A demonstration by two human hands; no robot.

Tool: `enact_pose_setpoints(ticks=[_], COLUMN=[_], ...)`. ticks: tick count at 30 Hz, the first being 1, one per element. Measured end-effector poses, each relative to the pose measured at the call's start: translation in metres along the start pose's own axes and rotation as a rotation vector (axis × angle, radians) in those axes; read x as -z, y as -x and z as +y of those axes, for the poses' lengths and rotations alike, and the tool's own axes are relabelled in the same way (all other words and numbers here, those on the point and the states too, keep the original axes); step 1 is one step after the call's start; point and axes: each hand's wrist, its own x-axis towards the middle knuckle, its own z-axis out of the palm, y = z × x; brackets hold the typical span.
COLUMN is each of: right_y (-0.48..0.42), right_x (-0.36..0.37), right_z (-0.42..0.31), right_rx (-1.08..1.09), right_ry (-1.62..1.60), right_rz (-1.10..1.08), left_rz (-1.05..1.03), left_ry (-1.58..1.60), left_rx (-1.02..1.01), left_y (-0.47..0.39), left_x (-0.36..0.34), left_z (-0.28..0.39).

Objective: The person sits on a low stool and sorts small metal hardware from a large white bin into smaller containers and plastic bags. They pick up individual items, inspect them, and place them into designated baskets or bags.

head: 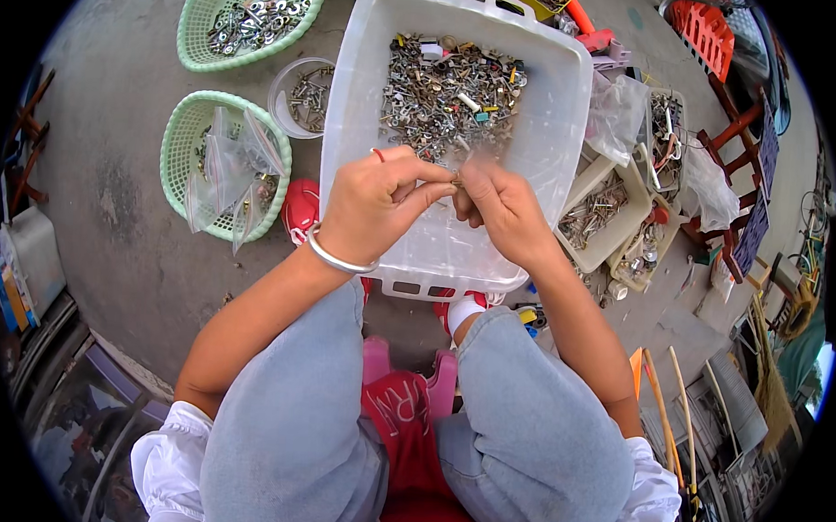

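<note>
My left hand [385, 204], with a silver bangle and a red ring, pinches a small metal piece [457, 181] between thumb and forefinger. The piece looks like a bit of hardware, too small to name. At its other side are the fingertips of my right hand [496, 201], curled against it and partly blurred. Both hands hover over the near part of a translucent plastic tub [453, 252]. Mixed screws, bolts and other small hardware [451, 89] lie heaped toward the tub's far end.
At the left stand a green basket [191, 29] of washers and bolts, a green basket [169, 162] with zip bags [221, 164], and a round tub [280, 94] of screws. Rectangular trays [630, 220] of hardware and a plastic bag [613, 116] lie right. My knees flank the tub's near end.
</note>
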Motion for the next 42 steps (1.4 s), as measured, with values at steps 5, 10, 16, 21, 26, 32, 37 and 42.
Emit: enact_pose_setpoints(ticks=[5, 10, 16, 21, 26, 32, 37, 42], right_y=[-0.003, -0.006, -0.011, -0.011, -0.009, -0.005, -0.003, 0.000], right_x=[0.001, 0.000, 0.000, -0.002, 0.003, 0.003, -0.001, -0.003], right_z=[-0.009, -0.012, -0.010, -0.006, -0.004, -0.005, -0.003, -0.001], right_rx=[0.025, 0.141, 0.059, -0.004, 0.048, 0.115, 0.118, 0.000], right_ry=[-0.037, 0.003, 0.035, -0.027, -0.124, -0.033, -0.063, -0.214], right_rz=[0.005, -0.001, -0.032, -0.030, -0.018, 0.001, 0.043, 0.049], left_rz=[0.018, 0.037, 0.012, -0.033, -0.009, 0.032, 0.004, 0.056], left_ry=[0.006, -0.016, -0.027, -0.021, -0.019, -0.026, -0.079, -0.125], left_rx=[0.002, -0.001, -0.008, 0.048, 0.059, 0.010, 0.001, -0.141], left_y=[0.000, 0.000, 0.000, 0.001, 0.000, 0.002, 0.000, 0.001], left_x=[0.001, 0.003, 0.004, 0.006, 0.005, 0.002, 0.005, 0.000], left_z=[-0.001, -0.002, -0.006, -0.004, -0.003, -0.008, -0.004, -0.011])
